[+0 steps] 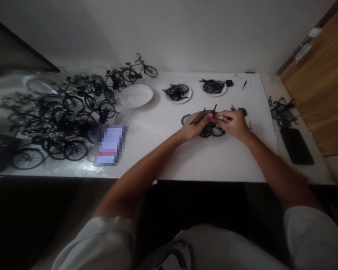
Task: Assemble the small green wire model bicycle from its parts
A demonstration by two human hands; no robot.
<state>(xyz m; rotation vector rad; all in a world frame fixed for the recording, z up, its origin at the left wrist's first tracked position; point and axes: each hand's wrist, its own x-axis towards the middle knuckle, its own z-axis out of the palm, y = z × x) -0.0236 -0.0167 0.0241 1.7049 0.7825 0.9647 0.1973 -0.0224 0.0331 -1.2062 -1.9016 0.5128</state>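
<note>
Holding a dark miniature bicycle frame (215, 109) between our hands; our left hand (196, 125) is clamped on it, our right hand (236, 122) curls in close, can't tell on what; spoked wheel (186, 119) just left of the grip, plate of parts (189, 96) beyond, loads of bicycles (73, 103) well left.

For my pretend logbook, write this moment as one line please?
Left hand: holds dark bike part | Right hand: at same part | Left side: small bicycles

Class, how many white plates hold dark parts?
2: the middle plate, beyond the left hand, and the rightmost plate, beside a black piece. The bicycle cluster could hide others.
</note>
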